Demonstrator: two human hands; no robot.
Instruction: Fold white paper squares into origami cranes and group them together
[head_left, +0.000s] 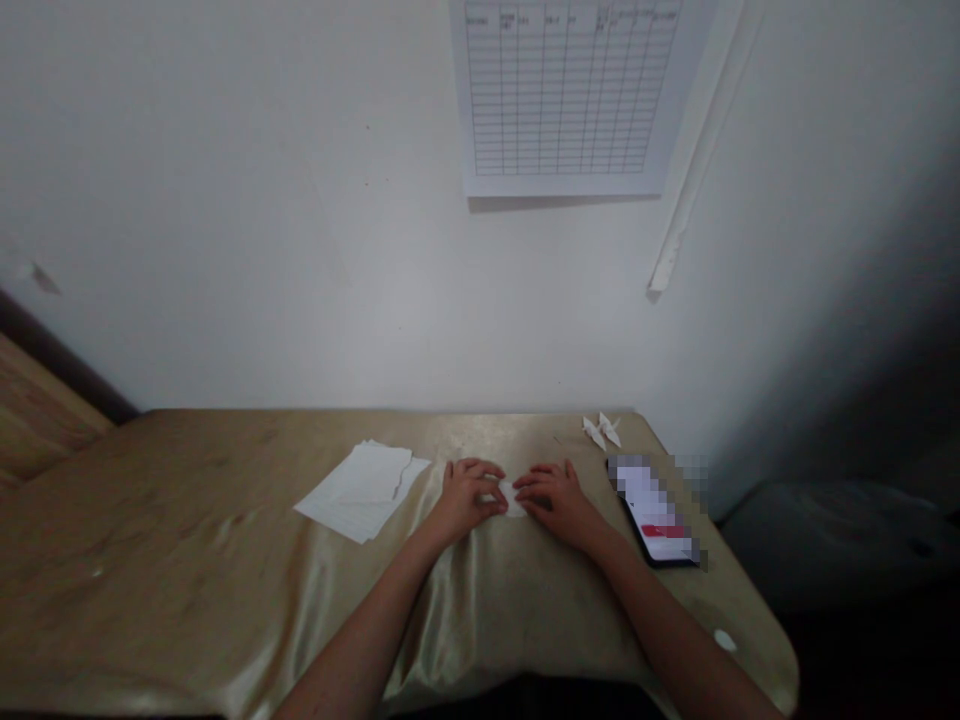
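Note:
A small piece of white paper (511, 499) lies on the gold cloth of the table between my two hands. My left hand (471, 497) pinches its left side, thumb and fingers closed on the edge. On the right side, my right hand (553, 498) holds the paper between thumb and fingertips. Parts of the paper are hidden under the fingers. A stack of white sheets (360, 490), the top one with a torn edge, rests to the left of my left hand.
Two folded white paper cranes (602, 432) stand at the back right of the table (187, 560). A phone (656, 515) with a lit screen lies right of my right hand. The wall (300, 250) rises behind, with a printed chart (562, 100). A small white piece (724, 640) is near the right edge.

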